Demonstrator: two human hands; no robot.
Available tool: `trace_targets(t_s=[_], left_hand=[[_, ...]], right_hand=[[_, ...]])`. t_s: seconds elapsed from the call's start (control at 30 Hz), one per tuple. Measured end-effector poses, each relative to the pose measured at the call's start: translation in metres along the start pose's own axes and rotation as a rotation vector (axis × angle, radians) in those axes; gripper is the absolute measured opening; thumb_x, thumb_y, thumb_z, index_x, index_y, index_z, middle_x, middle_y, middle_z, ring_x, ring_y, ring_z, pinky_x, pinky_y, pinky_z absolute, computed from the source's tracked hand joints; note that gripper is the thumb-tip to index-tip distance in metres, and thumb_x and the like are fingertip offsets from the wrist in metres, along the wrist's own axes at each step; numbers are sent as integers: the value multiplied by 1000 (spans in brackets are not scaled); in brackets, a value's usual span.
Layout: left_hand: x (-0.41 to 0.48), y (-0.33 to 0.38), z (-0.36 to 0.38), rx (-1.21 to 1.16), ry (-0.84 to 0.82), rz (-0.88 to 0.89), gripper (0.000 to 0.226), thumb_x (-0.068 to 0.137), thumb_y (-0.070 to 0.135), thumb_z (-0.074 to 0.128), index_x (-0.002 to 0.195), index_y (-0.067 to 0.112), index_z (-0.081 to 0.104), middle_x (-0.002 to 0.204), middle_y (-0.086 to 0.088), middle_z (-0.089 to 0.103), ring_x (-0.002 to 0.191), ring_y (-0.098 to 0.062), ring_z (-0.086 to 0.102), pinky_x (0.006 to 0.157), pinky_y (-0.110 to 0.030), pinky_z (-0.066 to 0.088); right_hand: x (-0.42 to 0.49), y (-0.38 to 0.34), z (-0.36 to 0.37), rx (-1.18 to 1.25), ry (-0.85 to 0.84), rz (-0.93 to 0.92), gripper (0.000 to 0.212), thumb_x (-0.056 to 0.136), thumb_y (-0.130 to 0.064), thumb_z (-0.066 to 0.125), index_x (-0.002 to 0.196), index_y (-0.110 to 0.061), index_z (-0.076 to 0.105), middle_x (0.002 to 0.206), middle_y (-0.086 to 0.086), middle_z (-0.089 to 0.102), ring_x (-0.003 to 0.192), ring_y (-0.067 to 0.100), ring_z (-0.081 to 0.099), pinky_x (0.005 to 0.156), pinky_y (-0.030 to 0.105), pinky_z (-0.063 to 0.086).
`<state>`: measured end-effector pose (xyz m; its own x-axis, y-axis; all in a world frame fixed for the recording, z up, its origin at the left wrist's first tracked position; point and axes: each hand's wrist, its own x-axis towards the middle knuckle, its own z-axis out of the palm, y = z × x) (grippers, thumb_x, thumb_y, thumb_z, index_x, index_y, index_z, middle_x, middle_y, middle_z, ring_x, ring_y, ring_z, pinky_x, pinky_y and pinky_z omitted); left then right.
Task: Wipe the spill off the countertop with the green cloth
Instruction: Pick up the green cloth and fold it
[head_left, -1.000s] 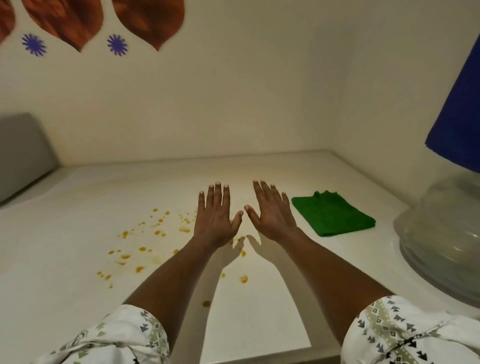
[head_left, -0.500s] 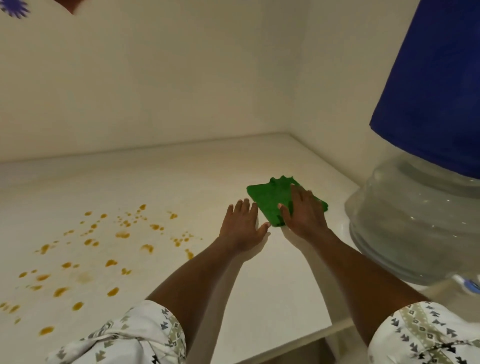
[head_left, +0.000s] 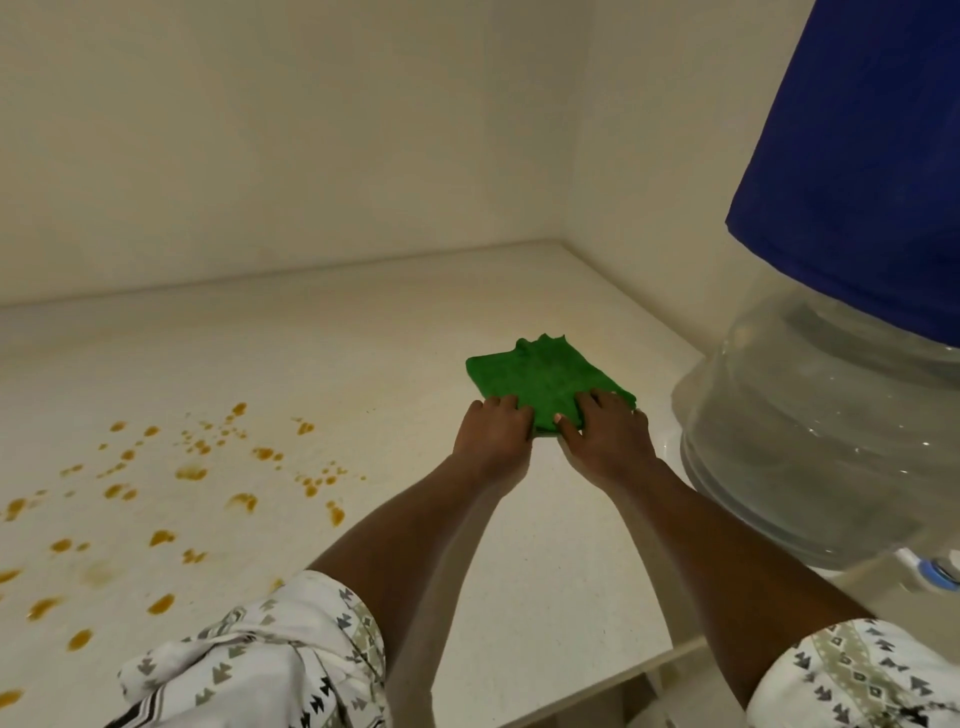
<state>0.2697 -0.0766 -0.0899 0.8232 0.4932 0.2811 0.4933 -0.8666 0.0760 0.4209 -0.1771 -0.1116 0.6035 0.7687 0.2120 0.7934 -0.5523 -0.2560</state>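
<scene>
A folded green cloth (head_left: 545, 376) lies flat on the white countertop (head_left: 363, 343) near the right back corner. My left hand (head_left: 493, 431) rests on its near left edge with fingers curled on the fabric. My right hand (head_left: 605, 434) presses on the near right edge, fingers bent over it. Both hands touch the cloth, which still lies on the counter. The spill (head_left: 192, 473) is a scatter of several orange-yellow drops and smears across the left part of the countertop, well apart from the cloth.
A large clear water bottle (head_left: 810, 441) with a blue cover (head_left: 862, 171) stands at the right, close to my right forearm. Walls close off the back and right. The counter's front edge (head_left: 597, 691) runs under my arms.
The view swung right. Both hands moved from hovering open over the counter onto the cloth; the left hand joined the right at its near edge, and the fingers curled.
</scene>
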Motion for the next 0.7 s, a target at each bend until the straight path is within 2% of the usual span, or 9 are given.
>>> trace_targets(t_s=[0.07,0.17,0.27,0.33,0.37,0.47,0.57,0.63,0.7], left_hand=[[4,-1,-8,-21,-4,-22,10,92,21,55,89,16,63,85,-5,63,83,-30,63,66,-32,31],[16,-6,-26,-193,-10,-103,11,94,15,50,93,13,61,83,-3,54,79,-29,58,66,-32,31],[31,-15,-54,-399,4,-181,23,104,21,39,97,9,57,90,-7,57,83,-29,54,69,-35,36],[40,-25,-71,-473,59,-193,27,105,23,41,97,5,60,94,-18,66,87,-36,61,70,-38,41],[42,-31,-81,-505,86,-201,27,105,23,43,97,4,61,95,-21,68,88,-37,64,71,-39,44],[43,-50,-112,-635,134,-223,30,102,35,53,95,6,61,92,-18,69,85,-35,68,74,-42,53],[36,-69,-145,-737,39,-226,41,89,46,71,109,12,61,99,-4,68,87,-19,66,75,-34,56],[30,-81,-166,-817,-65,-226,46,83,39,81,116,16,60,102,2,69,88,-14,66,71,-29,57],[25,-94,-184,-840,-131,-203,30,85,23,80,106,14,61,86,0,65,69,-14,60,55,-24,47]], right_hand=[[-1,1,-4,26,36,-25,64,90,-73,29,112,-23,61,119,3,63,117,29,57,98,51,42],[-1,6,-9,16,44,-75,65,86,-81,40,115,-26,62,120,0,63,119,26,55,103,54,38],[2,5,-15,18,125,-117,41,83,-56,61,104,-21,62,107,4,67,105,32,62,91,49,46],[10,1,-24,68,162,-114,15,80,-30,62,90,-19,63,89,5,68,88,36,65,75,41,47],[15,-3,-31,114,155,-96,12,79,-23,61,90,-20,65,86,5,69,83,36,65,71,39,47],[30,-15,-60,367,112,-19,18,82,-15,65,96,-23,71,85,5,73,77,27,63,65,32,43],[46,-28,-94,584,43,-19,15,79,-16,73,87,-28,71,76,-1,69,73,18,61,65,27,44],[53,-39,-118,790,-62,-58,12,76,-18,77,83,-27,71,77,2,69,76,18,63,71,34,52],[57,-51,-143,893,-207,-89,10,84,-15,77,92,-17,70,85,8,68,82,22,65,72,36,58]])
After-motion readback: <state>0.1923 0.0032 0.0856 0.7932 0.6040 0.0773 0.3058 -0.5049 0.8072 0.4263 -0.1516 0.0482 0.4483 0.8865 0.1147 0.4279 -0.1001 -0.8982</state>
